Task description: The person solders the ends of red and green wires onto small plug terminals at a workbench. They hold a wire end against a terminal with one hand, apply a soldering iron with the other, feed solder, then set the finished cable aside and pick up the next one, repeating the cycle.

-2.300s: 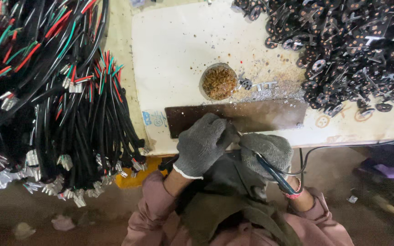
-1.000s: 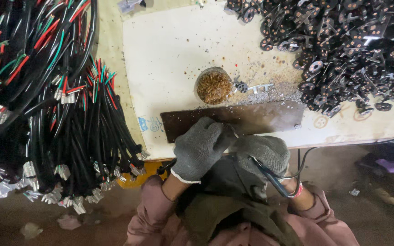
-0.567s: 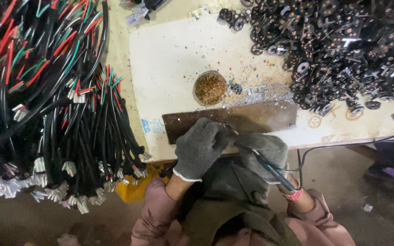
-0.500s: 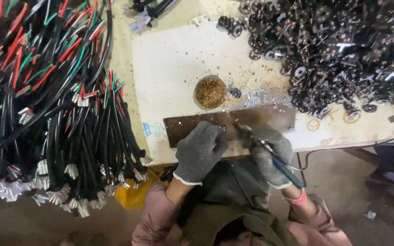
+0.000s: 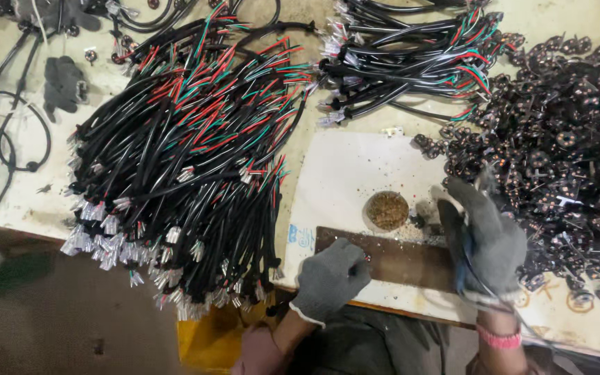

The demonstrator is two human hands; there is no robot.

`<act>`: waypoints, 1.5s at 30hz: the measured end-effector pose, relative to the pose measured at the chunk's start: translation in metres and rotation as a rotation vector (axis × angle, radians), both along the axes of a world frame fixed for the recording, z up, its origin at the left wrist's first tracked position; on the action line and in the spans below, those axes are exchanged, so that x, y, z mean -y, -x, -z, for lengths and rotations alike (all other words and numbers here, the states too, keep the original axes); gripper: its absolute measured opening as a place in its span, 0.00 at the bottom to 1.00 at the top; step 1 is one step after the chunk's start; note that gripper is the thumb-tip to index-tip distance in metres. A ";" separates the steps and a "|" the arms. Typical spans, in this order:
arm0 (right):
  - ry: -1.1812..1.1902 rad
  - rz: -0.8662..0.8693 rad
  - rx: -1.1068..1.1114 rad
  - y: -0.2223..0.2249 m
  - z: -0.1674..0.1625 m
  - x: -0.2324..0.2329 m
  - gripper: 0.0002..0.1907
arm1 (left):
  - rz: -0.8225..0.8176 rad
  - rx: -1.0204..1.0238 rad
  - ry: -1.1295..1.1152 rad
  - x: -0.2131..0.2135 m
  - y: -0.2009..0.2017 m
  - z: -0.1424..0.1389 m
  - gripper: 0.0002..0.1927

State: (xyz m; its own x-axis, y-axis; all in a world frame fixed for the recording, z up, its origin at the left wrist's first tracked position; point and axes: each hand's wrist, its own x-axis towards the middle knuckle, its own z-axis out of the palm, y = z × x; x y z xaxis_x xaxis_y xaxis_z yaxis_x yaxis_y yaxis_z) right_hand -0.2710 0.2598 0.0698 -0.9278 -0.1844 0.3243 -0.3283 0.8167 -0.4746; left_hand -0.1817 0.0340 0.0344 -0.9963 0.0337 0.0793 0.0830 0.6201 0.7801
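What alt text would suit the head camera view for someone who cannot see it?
A person's gloved left hand rests on a dark board, while the gloved right hand reaches beside a heap of small dark parts. Bundled black cables lie to the left.

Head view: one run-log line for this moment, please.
left hand gloved, on brown board | right hand gloved, beside dark parts pile | round dish between hands

Pale, stained workbench; dark brown floor below.
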 end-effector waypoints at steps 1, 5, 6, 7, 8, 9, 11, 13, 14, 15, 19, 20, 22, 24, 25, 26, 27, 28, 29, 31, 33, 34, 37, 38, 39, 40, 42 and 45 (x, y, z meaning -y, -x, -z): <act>-0.101 0.011 -0.036 0.015 -0.005 0.006 0.09 | 0.000 0.003 -0.001 0.000 -0.001 0.001 0.05; -0.184 -0.070 -0.031 0.027 -0.018 0.015 0.15 | -0.038 -0.031 0.015 0.001 -0.001 0.000 0.05; -0.164 -0.063 0.005 0.016 -0.018 0.012 0.15 | -0.046 -0.047 0.019 0.001 0.000 -0.002 0.06; -0.143 -0.053 0.040 0.001 -0.018 0.007 0.15 | -0.053 -0.060 0.020 0.001 0.002 -0.002 0.05; -0.122 -0.048 0.109 -0.014 -0.013 0.002 0.16 | -0.062 -0.070 0.022 0.001 0.002 -0.002 0.05; -0.105 -0.041 0.186 -0.029 -0.007 -0.004 0.17 | -0.068 -0.071 0.020 0.001 0.003 -0.002 0.05; -0.160 -0.127 0.071 -0.052 0.008 -0.007 0.21 | -0.046 -0.052 0.027 0.002 0.003 -0.001 0.05; -0.056 -0.154 -0.028 -0.068 0.020 -0.005 0.21 | -0.030 -0.045 0.038 0.003 0.002 0.001 0.06; 0.071 -0.135 -0.072 -0.072 0.024 -0.002 0.20 | -0.024 -0.051 0.043 0.003 0.002 0.002 0.06; 0.199 -0.117 -0.116 -0.074 0.025 0.002 0.21 | -0.022 -0.057 0.048 0.003 0.002 0.003 0.06; -0.034 0.119 0.040 -0.072 0.018 0.016 0.22 | -0.044 -0.017 -0.021 0.001 0.004 -0.001 0.06; -0.049 0.116 0.050 -0.069 0.015 0.017 0.21 | -0.048 -0.025 -0.005 0.001 0.006 -0.003 0.06; -0.040 0.096 0.028 -0.066 0.009 0.018 0.18 | -0.048 -0.031 0.012 0.000 0.008 -0.005 0.06; 0.002 0.055 -0.019 -0.067 0.004 0.016 0.15 | -0.044 -0.010 0.011 0.000 0.010 -0.006 0.06; 0.037 0.071 0.035 -0.067 0.004 0.014 0.16 | -0.046 -0.035 0.002 0.001 0.011 -0.006 0.06; 0.073 0.088 0.092 -0.070 0.002 0.011 0.16 | -0.047 -0.058 -0.006 0.001 0.010 -0.005 0.06; 0.109 0.101 0.148 -0.072 0.002 0.007 0.17 | -0.051 -0.081 -0.013 0.002 0.011 -0.004 0.06; 0.087 0.104 0.174 -0.071 0.004 0.005 0.17 | -0.043 -0.075 -0.004 0.002 0.011 -0.003 0.06; 0.067 0.109 0.203 -0.071 0.005 0.001 0.17 | -0.034 -0.065 0.005 0.003 0.011 -0.002 0.07; 0.019 0.097 0.232 -0.068 0.009 -0.005 0.17 | -0.031 -0.051 0.025 0.003 0.012 -0.001 0.08; -0.035 0.080 0.229 -0.066 0.013 -0.009 0.17 | -0.030 -0.045 0.045 0.002 0.015 -0.002 0.09; -0.111 0.022 0.232 -0.067 0.013 -0.010 0.21 | -0.017 -0.047 0.035 0.002 0.016 -0.003 0.08; -0.330 -0.146 0.169 -0.072 0.013 -0.008 0.28 | -0.016 -0.037 0.014 0.002 0.018 -0.010 0.07; -0.390 -0.176 0.086 -0.074 0.015 -0.002 0.27 | -0.024 -0.038 0.022 0.001 0.019 -0.011 0.07; -0.451 -0.203 0.005 -0.076 0.016 0.001 0.25 | -0.029 -0.038 0.029 0.001 0.019 -0.012 0.07; -0.315 -0.107 0.016 -0.077 0.016 0.001 0.21 | -0.025 -0.049 0.023 0.000 0.019 -0.012 0.06; -0.045 0.073 0.044 -0.076 0.017 0.000 0.12 | -0.025 -0.058 0.008 -0.001 0.017 -0.011 0.06; 0.359 0.085 0.099 -0.067 0.018 -0.013 0.11 | -0.028 -0.069 -0.009 -0.003 0.011 -0.008 0.08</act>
